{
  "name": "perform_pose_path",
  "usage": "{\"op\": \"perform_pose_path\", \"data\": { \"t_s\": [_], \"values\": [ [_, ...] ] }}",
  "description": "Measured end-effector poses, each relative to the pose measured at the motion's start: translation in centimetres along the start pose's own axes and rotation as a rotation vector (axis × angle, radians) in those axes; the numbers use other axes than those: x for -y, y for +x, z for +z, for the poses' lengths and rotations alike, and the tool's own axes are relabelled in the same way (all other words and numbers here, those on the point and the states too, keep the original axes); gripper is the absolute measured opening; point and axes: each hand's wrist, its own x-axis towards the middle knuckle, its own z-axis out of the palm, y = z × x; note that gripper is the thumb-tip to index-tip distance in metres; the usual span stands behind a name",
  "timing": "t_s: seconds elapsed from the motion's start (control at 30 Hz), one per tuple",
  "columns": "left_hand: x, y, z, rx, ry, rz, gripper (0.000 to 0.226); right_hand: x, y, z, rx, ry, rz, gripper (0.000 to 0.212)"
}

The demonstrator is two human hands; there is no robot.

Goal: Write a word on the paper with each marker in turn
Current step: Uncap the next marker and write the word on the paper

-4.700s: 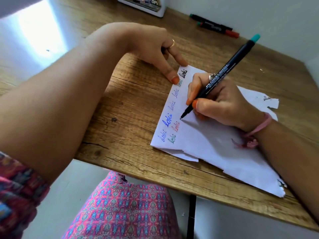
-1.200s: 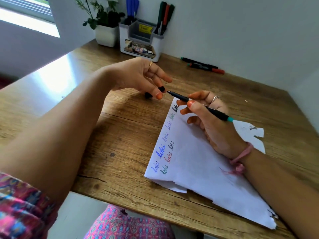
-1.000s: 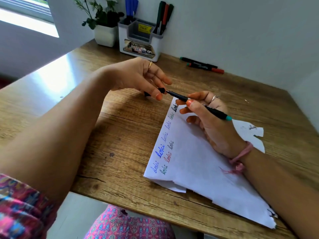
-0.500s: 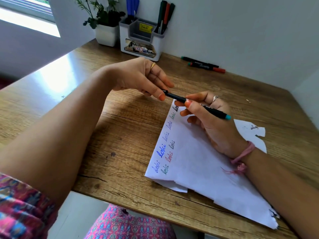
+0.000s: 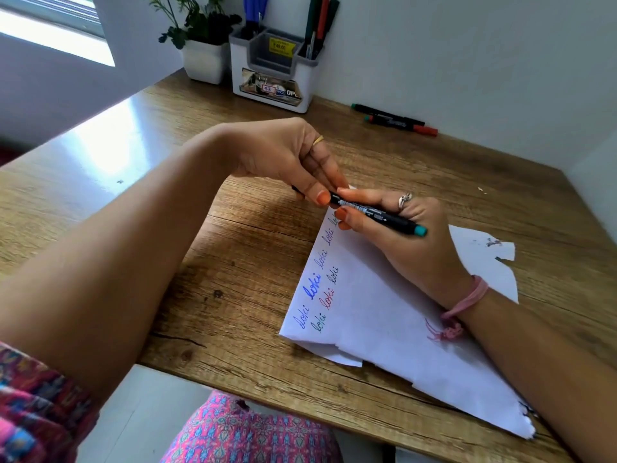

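Note:
A black marker [image 5: 384, 217] with a teal end lies across my right hand [image 5: 407, 238], which grips its barrel above the white paper [image 5: 384, 315]. My left hand [image 5: 287, 158] pinches the marker's cap [image 5: 302, 192] at the tip end, and the cap sits on the marker. The paper lies slanted on the wooden desk [image 5: 233, 262] and carries the word "loki" several times in blue, green, red and black down its left edge. The paper's right and lower edges are torn.
Two more markers [image 5: 397, 119], one green-ended and one red-ended, lie by the back wall. A white desk organiser [image 5: 272, 75] with pens and markers and a small potted plant [image 5: 200, 41] stand at the back. The desk's front edge runs close to my lap.
I stopped writing and lifted the marker off the paper. My left hand brought the cap to the tip and pushed it on. The hands now meet at the marker.

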Motion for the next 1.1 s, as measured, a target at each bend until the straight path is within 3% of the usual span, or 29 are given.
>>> {"op": "perform_pose_path", "data": {
  "t_s": [0.27, 0.4, 0.5, 0.6, 0.77, 0.9, 1.0, 1.1],
  "values": [
    [-0.3, -0.1, -0.1, 0.023, -0.015, 0.031, 0.026, 0.3, -0.1, -0.1, 0.013, -0.089, -0.097, 0.024],
    [0.2, 0.1, -0.6, -0.033, -0.178, 0.055, 0.029, 0.4, 0.6, -0.6, -0.015, -0.095, -0.098, 0.029],
    [0.3, 0.0, -1.4, -0.213, -0.325, 0.046, 0.037, -0.2, 0.9, -0.8, -0.016, -0.270, -0.032, 0.040],
    [1.1, -0.5, -2.6, -0.457, -0.517, 0.113, 0.040, -1.4, 0.7, -0.7, 0.015, -0.514, 0.052, 0.029],
    [1.6, -0.6, -3.9, -0.753, -0.864, 0.316, 0.031, -1.8, 0.4, -0.1, 0.060, -0.755, -0.025, 0.028],
    [1.4, -0.4, -4.3, -0.919, -0.984, 0.384, 0.013, -1.6, 0.3, 0.0, 0.069, -0.827, -0.037, 0.028],
    [1.0, -0.4, -4.6, -1.088, -1.044, 0.494, 0.019, -1.4, 0.2, 0.1, 0.073, -0.831, -0.034, 0.029],
    [0.2, 0.1, -5.3, -1.271, -0.926, 0.527, 0.028, -1.4, 0.1, 0.1, 0.067, -0.821, -0.030, 0.027]
  ]
}}
